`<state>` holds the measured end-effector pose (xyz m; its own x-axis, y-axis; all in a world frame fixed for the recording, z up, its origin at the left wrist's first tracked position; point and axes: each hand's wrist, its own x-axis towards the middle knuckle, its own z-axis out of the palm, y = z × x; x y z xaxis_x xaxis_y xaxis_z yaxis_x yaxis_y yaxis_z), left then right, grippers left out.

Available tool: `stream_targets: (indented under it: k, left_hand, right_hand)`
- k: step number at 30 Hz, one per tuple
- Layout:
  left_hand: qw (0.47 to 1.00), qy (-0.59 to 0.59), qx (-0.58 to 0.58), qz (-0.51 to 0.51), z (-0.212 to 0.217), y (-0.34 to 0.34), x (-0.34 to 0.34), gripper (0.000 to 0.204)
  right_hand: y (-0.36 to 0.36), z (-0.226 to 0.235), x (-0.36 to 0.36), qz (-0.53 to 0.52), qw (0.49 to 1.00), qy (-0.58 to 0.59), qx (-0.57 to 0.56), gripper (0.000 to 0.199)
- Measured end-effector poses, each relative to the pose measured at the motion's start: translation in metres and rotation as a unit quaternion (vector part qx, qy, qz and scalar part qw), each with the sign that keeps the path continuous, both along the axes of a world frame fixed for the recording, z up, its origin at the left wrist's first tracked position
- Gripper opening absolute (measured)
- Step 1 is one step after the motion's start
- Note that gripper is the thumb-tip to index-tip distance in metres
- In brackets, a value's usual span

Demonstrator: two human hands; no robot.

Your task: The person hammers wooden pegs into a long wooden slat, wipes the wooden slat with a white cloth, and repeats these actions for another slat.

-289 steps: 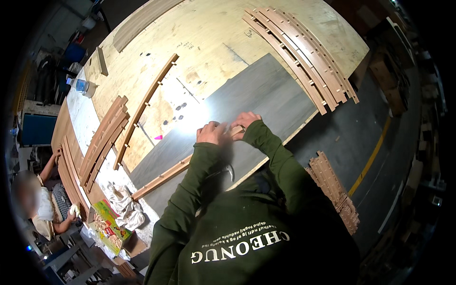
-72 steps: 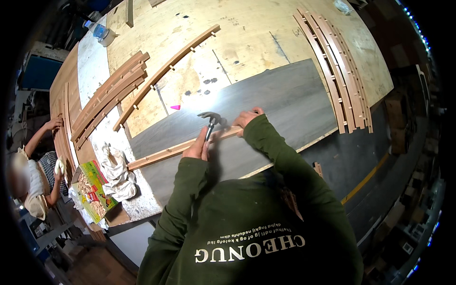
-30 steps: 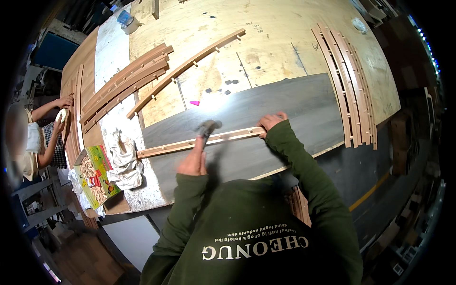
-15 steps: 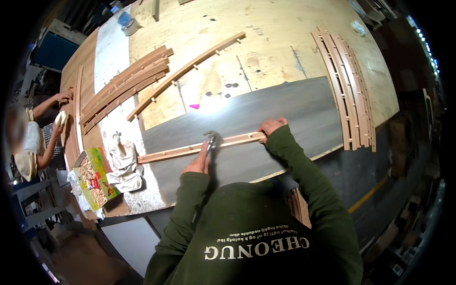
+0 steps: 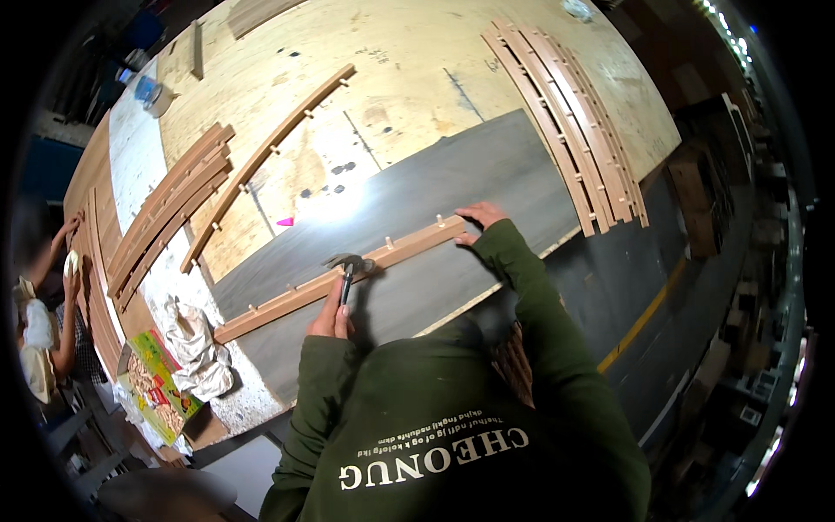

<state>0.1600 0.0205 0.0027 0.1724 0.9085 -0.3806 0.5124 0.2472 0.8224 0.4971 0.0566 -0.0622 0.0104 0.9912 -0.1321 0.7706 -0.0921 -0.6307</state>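
On the grey board (image 5: pixel 461 165), about mid-width: one pegged strip (image 5: pixel 409 247), laid lengthwise, left end poking past the board's left edge. Change from a moment ago — strip looks rolled. Back then the pegs (image 5: pixel 389 243) showed against its upper face; now they stand proud along the side away from the wearer, and a plain face shows on the near side. View has swung too, so some of that may be camera angle. My read for the work: peg side is exposed, so how far each one sticks out is easier to judge.

Grip: left hand (image 5: pixel 328 318) closed round the handle of a claw hammer (image 5: pixel 350 264), head over mid-strip, claw to the left. Can't tell if the head touches wood. Right hand (image 5: pixel 484 220) looks to have gone from a folded hold to a pinch — fingers and thumb straddling the strip's right end.

Long axis: roughly with the board's length, skewed a bit; left end closer to the wearer, right end farther off. Pegs point up and toward the board's far edge.

Around the board: pink wedge (image 5: pixel 285 222) just off the far edge; beyond that a lone curved strip (image 5: pixel 271 143). Strip stack (image 5: pixel 570 113) beside the right end. White cloth (image 5: pixel 198 355) and open carton (image 5: pixel 163 396) off the left end, cloth closer.
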Motion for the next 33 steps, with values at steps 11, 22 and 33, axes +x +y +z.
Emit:
stream_targets:
  k: [11, 22, 33]
  left_hand:
    - [0.986, 0.022, 0.084, -0.145, 0.03, 0.068, 0.094, 0.046]
    - [0.981, 0.038, 0.114, -0.152, 0.007, 0.076, 0.114, 0.045]
    - [0.997, -0.048, 0.051, -0.041, 0.006, 0.053, 0.055, 0.042]
  right_hand:
    - [-0.004, -0.018, -0.017, -0.067, 0.997, -0.022, 0.019, 0.033]
    - [-0.01, -0.011, -0.017, -0.046, 0.998, -0.029, 0.005, 0.032]
    - [-0.006, -0.018, -0.01, -0.027, 0.996, 0.09, 0.01, 0.044]
